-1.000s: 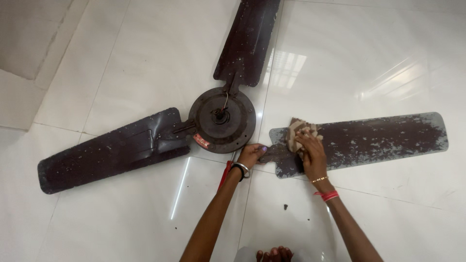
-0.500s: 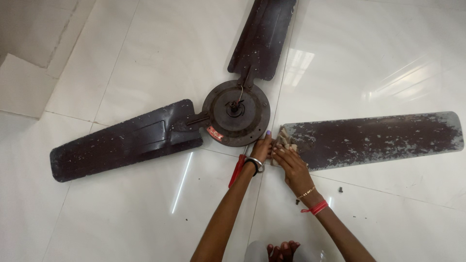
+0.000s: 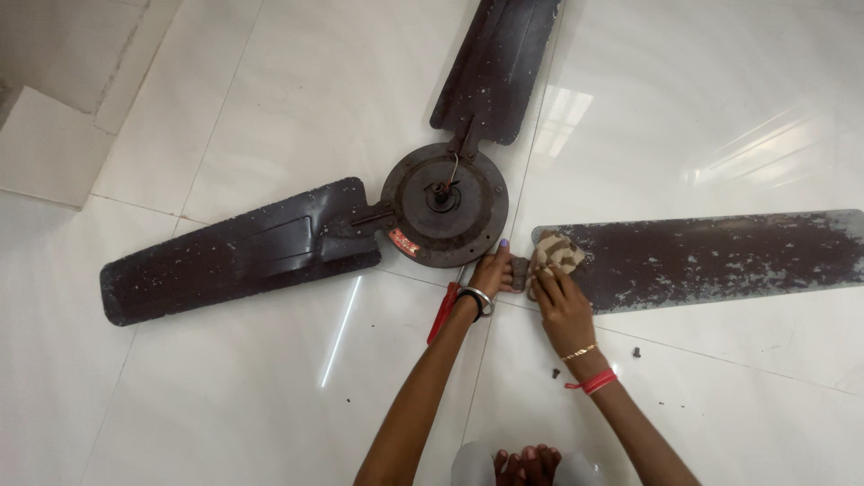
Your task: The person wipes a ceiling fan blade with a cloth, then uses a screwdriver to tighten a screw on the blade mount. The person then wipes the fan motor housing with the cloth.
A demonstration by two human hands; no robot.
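A dark brown ceiling fan lies on the white tiled floor, its round motor hub (image 3: 443, 206) joined to two blades, one pointing left (image 3: 234, 250) and one pointing up (image 3: 498, 67). A third blade (image 3: 711, 259), detached and patchy grey, lies to the right. My left hand (image 3: 493, 268) grips that blade's narrow inner end beside the hub. My right hand (image 3: 558, 292) presses a beige patterned cloth (image 3: 555, 252) onto the blade near that end.
A red-handled tool (image 3: 442, 313) lies on the floor under my left wrist. Small dark bits (image 3: 636, 352) sit on the tiles near my right forearm. My toes (image 3: 526, 465) show at the bottom edge. A raised step (image 3: 45, 144) is at the upper left.
My right hand with the cloth slid left toward the blade's inner end, then edged slightly back right. My left hand kept its hold on the blade end. The camera view shifted.
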